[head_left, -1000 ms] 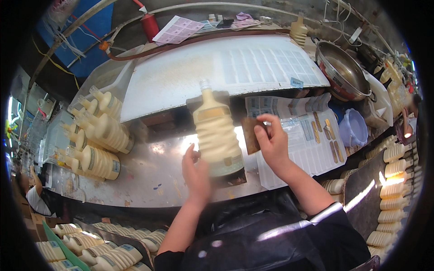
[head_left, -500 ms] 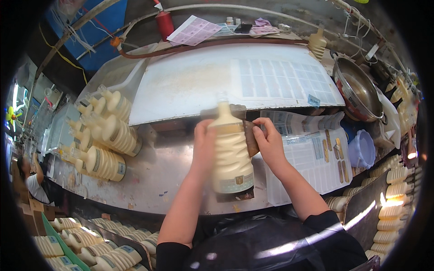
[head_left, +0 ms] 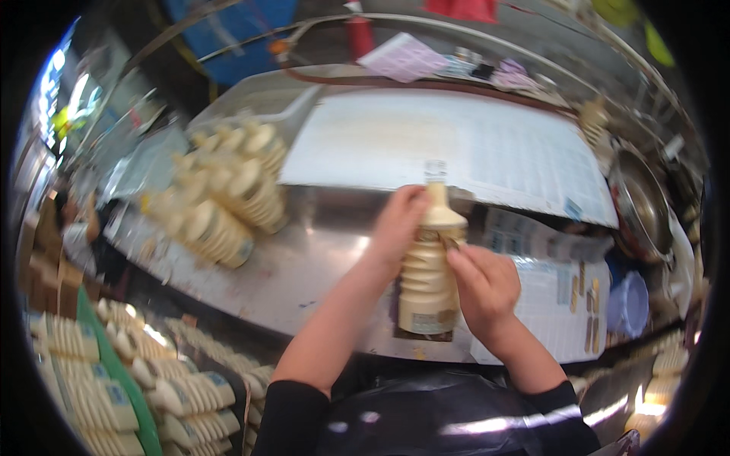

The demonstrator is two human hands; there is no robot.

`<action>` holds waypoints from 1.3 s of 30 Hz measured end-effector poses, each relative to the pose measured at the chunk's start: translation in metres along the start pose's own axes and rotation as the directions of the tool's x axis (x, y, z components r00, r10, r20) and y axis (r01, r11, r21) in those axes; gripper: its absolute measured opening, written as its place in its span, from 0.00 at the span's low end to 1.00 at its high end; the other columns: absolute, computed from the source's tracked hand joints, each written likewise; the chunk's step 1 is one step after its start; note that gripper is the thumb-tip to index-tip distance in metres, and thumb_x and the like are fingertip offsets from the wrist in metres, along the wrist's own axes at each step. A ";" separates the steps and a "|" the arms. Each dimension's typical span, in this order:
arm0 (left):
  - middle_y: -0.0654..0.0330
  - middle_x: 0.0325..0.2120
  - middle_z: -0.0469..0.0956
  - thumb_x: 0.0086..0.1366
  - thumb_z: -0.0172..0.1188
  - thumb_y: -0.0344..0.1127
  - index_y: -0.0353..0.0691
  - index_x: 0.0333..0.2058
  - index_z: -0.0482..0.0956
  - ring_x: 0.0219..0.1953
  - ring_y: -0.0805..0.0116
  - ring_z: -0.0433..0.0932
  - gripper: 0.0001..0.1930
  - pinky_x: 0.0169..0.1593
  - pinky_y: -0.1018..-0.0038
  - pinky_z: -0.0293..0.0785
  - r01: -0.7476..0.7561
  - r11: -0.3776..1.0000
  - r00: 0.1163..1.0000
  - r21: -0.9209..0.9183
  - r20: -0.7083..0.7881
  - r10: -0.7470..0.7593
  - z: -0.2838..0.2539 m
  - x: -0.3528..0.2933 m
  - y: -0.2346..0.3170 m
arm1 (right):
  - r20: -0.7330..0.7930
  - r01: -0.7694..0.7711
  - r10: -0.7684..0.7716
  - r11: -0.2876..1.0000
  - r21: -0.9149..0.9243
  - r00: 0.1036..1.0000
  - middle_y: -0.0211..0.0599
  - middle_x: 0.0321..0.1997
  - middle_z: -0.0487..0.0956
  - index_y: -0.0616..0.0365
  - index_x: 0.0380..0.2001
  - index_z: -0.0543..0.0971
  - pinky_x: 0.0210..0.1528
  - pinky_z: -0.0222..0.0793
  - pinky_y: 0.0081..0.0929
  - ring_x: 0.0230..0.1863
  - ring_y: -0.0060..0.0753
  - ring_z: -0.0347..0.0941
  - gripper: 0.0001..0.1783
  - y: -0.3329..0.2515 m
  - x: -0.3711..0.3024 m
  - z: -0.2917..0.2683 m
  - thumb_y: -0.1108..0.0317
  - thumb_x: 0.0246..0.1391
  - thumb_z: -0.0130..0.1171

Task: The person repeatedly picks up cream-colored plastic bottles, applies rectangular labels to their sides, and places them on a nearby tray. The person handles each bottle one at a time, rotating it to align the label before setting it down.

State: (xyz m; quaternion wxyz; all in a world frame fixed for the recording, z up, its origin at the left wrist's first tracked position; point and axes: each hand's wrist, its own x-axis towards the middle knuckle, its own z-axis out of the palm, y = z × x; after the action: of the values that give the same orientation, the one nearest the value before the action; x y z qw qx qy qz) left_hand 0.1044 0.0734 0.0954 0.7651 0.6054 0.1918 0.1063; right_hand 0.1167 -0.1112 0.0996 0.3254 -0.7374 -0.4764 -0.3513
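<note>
A cream bottle with a ribbed body and a clear cap is in front of me, its neck pointing away. It rests over a dark support at the table's front edge. My left hand is closed around the bottle's shoulder from the left. Pinched in my right hand is a small brown flat piece, against the label band below the shoulder. Most of that piece is hidden by my fingers. A greenish label crosses the bottle near its base.
Several similar bottles lie piled at the left on the metal table. A white board spans the back. Label sheets with gold strips, a purple basin and a metal pan are at the right.
My view has swung, shifting the scene right and tilting it. My right hand has come from beside the bottle onto its front, bringing the brown piece against the label band.
</note>
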 end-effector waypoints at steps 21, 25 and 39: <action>0.53 0.30 0.75 0.61 0.70 0.41 0.33 0.34 0.79 0.35 0.52 0.75 0.15 0.40 0.61 0.71 -0.149 0.532 0.482 0.833 -0.408 0.775 -0.164 -0.164 0.086 | 0.251 -0.583 0.696 0.289 0.760 0.673 0.25 0.34 0.80 0.60 0.60 0.73 0.44 0.67 0.13 0.36 0.12 0.73 0.20 0.033 -0.011 -0.032 0.71 0.67 0.58; 0.49 0.33 0.76 0.62 0.68 0.46 0.33 0.32 0.78 0.40 0.45 0.75 0.19 0.45 0.53 0.70 0.365 0.368 0.290 0.855 -0.480 0.828 -0.222 -0.173 0.099 | 0.287 -0.617 0.718 0.246 0.748 0.635 0.29 0.40 0.83 0.60 0.59 0.74 0.50 0.72 0.17 0.43 0.17 0.78 0.19 0.060 -0.024 -0.032 0.71 0.67 0.59; 0.41 0.44 0.79 0.68 0.60 0.54 0.29 0.40 0.81 0.48 0.39 0.77 0.26 0.54 0.50 0.72 0.777 0.325 0.039 0.539 -0.556 0.830 -0.460 -0.125 0.068 | 0.357 -0.715 0.862 0.009 0.699 0.360 0.35 0.50 0.81 0.60 0.56 0.76 0.53 0.76 0.23 0.49 0.25 0.78 0.16 0.126 -0.081 -0.044 0.71 0.67 0.58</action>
State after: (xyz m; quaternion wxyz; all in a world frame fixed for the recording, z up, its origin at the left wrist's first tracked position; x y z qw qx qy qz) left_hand -0.1983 0.4474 0.0926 -0.1602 0.6352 0.6547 0.3771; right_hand 0.2008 -0.2278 0.0380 0.7822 -0.6168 -0.0461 0.0747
